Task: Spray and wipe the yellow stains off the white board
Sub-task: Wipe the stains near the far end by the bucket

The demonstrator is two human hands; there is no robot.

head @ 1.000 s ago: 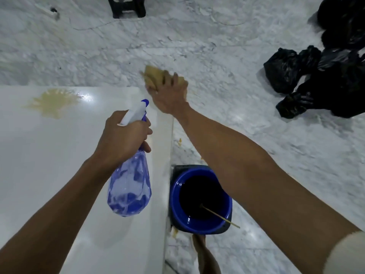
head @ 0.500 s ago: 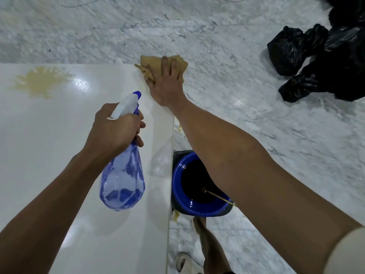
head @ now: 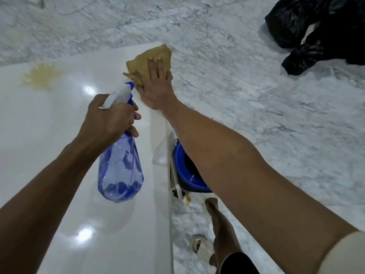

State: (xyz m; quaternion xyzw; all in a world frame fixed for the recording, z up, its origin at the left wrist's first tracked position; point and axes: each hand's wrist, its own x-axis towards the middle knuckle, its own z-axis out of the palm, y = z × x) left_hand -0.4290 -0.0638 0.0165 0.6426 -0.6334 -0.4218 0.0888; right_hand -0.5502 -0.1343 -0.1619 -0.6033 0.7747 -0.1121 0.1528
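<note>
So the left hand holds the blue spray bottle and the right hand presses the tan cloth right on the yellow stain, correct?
Not quite. In the head view the tan cloth under the right hand sits at the white board's far right corner; the yellow stain lies apart, far left.

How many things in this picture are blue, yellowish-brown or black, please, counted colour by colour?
Blue: 2, the spray bottle and the bucket
Yellowish-brown: 2, the cloth and the stain on the white board
Black: 1, the heap of plastic bags; separate bags cannot be counted
Total: 5
</note>
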